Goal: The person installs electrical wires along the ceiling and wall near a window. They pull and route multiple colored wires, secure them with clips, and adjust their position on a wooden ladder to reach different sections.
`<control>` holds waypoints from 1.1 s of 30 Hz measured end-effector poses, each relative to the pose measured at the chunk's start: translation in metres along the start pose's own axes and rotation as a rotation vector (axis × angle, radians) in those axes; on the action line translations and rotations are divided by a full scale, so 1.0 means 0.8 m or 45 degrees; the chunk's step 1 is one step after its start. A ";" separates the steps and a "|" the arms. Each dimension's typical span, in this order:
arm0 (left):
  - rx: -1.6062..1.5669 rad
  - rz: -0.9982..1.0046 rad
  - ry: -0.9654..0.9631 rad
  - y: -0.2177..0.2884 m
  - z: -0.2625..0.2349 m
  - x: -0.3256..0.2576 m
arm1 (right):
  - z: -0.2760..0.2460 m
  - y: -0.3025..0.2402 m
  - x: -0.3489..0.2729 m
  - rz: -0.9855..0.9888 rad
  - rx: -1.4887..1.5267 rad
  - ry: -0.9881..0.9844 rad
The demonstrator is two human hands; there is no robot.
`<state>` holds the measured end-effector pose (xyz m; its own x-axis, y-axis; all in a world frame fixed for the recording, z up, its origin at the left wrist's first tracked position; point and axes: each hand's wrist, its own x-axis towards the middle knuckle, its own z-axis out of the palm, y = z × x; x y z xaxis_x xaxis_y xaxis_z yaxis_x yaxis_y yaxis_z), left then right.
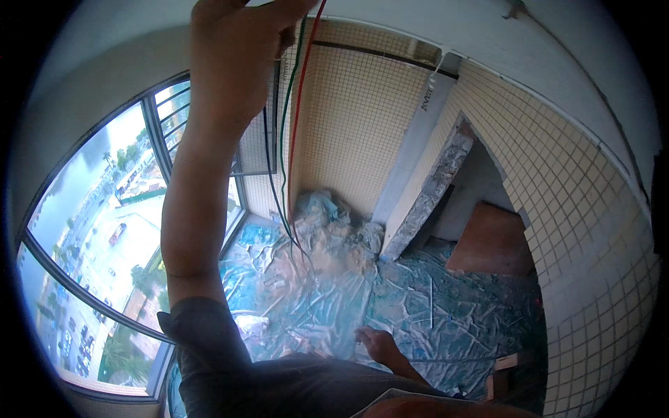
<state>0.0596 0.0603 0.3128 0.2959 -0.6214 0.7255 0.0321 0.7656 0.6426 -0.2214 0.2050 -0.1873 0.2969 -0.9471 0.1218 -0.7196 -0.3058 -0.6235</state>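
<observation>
My left hand (237, 42) is raised high at the top of the view, with the arm stretched up in front of a window corner. Its fingers are closed on a bundle of thin wires. A red wire (298, 125), a green wire (282, 139) and a dark wire (268, 174) hang from that grip, down along the wall corner toward the floor. My right hand (378, 345) hangs low beside my dark-clothed body, above the floor. Its fingers are loose and nothing shows in it.
Crumpled translucent plastic sheeting (418, 306) covers the floor. A large window (104, 230) curves along the left. Small cream tiles cover the right wall (578, 230). A grey slab (425, 195) leans in the far corner, beside a brown board (491, 240). A wooden block (505, 362) lies low right.
</observation>
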 end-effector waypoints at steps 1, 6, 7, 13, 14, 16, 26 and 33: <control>0.144 -0.089 0.017 0.032 0.016 -0.015 | -0.001 -0.003 -0.001 0.019 0.003 -0.003; 0.788 0.595 0.244 0.007 0.046 -0.012 | -0.007 -0.014 0.008 0.033 -0.004 -0.095; 0.817 0.631 0.165 0.002 0.035 -0.001 | -0.010 -0.016 0.009 0.007 -0.005 -0.095; 0.534 0.339 -0.128 -0.001 0.007 0.042 | -0.004 0.002 0.006 -0.017 -0.058 -0.071; 0.365 0.143 -0.223 0.002 0.001 0.042 | -0.003 0.009 0.003 -0.010 -0.014 -0.043; 0.272 0.143 -0.428 -0.035 -0.040 0.066 | -0.007 0.003 0.003 0.042 0.093 -0.002; 0.701 -0.149 -0.105 -0.292 -0.315 -0.123 | -0.011 0.003 -0.047 0.410 0.149 0.124; 0.595 -0.560 0.025 -0.350 -0.417 -0.236 | -0.022 0.009 -0.036 0.380 0.130 0.090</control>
<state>0.3134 0.0187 -0.0864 0.3671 -0.8543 0.3679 -0.2637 0.2837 0.9219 -0.2464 0.2281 -0.1818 0.0357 -0.9990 -0.0270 -0.7006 -0.0057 -0.7135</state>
